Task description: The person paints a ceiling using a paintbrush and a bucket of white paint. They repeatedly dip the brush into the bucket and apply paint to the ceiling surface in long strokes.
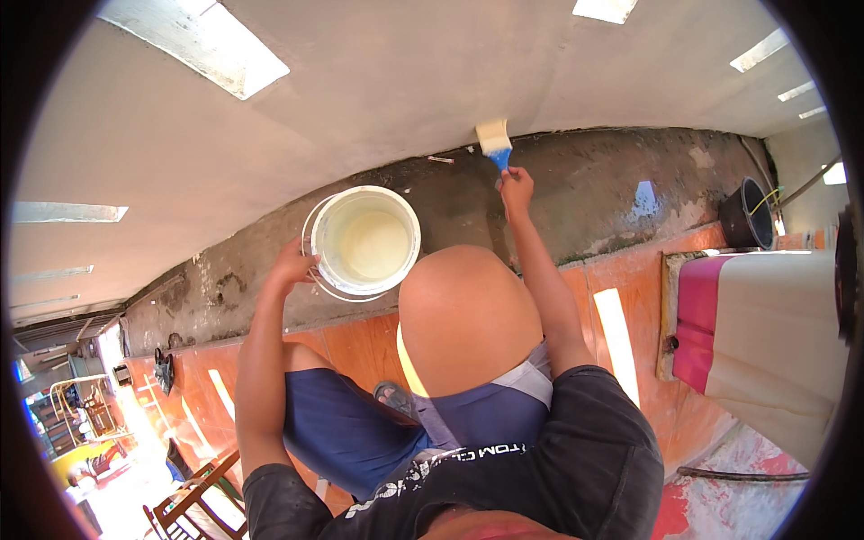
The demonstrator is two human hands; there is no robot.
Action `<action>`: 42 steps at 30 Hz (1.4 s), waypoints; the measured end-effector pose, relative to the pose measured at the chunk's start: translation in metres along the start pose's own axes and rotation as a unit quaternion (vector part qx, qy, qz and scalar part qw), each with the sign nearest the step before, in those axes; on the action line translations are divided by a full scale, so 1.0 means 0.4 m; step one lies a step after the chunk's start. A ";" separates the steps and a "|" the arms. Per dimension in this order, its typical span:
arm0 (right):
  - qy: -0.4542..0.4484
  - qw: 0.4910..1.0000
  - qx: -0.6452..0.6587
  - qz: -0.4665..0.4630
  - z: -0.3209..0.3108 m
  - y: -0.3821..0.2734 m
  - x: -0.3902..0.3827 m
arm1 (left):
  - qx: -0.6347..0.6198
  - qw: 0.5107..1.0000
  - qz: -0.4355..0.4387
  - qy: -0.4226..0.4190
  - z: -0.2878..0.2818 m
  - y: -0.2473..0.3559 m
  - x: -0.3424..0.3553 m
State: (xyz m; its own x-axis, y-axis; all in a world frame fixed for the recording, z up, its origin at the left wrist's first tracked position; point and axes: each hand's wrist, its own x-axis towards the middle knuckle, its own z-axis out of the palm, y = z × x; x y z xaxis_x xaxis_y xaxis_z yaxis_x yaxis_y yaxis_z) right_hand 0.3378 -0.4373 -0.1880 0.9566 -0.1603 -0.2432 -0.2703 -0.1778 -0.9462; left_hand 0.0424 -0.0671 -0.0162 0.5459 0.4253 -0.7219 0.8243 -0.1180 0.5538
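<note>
My right hand [516, 191] grips the blue handle of a wide paintbrush [495, 139], whose pale bristles touch the foot of the plastered wall [387, 81]. A white plastic bucket [409, 229] with some cream-coloured liquid [373, 245] inside is at my left, tilted so that its mouth faces up toward me. Against its left side, near the thin wire handle, my left hand [295, 265] closes on the bucket. Part of the left fingers is hidden by the bucket's edge.
A damp grey concrete strip [594, 180] runs along the wall's base, beside orange tiles [351, 328]. A black bucket [747, 214] stands at the far right, near a pink-and-white covered block [702, 315]. A wooden chair [193, 504] is at lower left.
</note>
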 end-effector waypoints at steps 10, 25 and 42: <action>-0.069 0.982 0.157 -0.080 -0.016 -0.285 -0.075 | -0.002 1.000 0.006 0.028 0.010 -0.017 0.015; -0.055 0.993 0.037 0.101 0.088 0.062 -0.081 | -0.023 0.999 0.015 0.033 0.020 0.000 -0.013; -0.109 0.989 0.091 -0.028 0.101 -0.098 -0.138 | -0.044 0.998 0.022 0.043 0.024 -0.007 -0.011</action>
State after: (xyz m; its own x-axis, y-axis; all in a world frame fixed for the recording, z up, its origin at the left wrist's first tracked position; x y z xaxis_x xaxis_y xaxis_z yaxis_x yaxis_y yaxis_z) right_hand 0.3001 -0.3821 -0.1461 0.9756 0.0622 -0.2107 -0.2112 0.0010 -0.9774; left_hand 0.0390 -0.0771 -0.0186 0.5625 0.4973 -0.6605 0.7819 -0.0603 0.6205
